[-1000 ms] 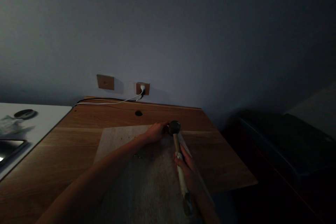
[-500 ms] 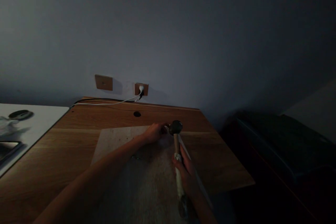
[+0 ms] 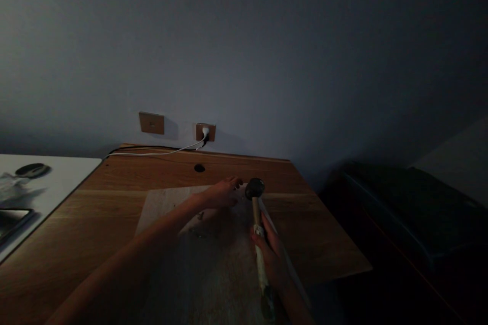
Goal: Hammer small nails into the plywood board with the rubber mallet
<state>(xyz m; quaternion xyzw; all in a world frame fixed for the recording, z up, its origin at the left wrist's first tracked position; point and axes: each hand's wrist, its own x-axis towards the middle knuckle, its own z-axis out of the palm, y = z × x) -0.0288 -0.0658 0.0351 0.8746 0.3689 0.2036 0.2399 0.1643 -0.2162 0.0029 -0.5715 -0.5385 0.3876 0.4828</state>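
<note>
My right hand [image 3: 271, 253] is wrapped round the pale wooden handle of a hammer [image 3: 256, 223]. Its dark round head is raised a little above a pale board [image 3: 168, 203] lying on the wooden table [image 3: 95, 218]. My left hand [image 3: 223, 194] rests on the far part of the board just left of the hammer head. Its fingers are pinched together, and what they hold is too small and dim to make out. A few small dark bits [image 3: 199, 217] lie on the board near my left wrist.
A wall with a blank plate [image 3: 151, 123] and a socket [image 3: 206, 132] stands behind the table, a white cable [image 3: 152, 153] running from the plug. A white surface [image 3: 64, 175] with dim objects adjoins on the left. Dark furniture [image 3: 412, 213] sits to the right.
The hammer head has stayed close to my left fingertips, shifting only slightly. The view has tipped a little. Both hands keep their hold.
</note>
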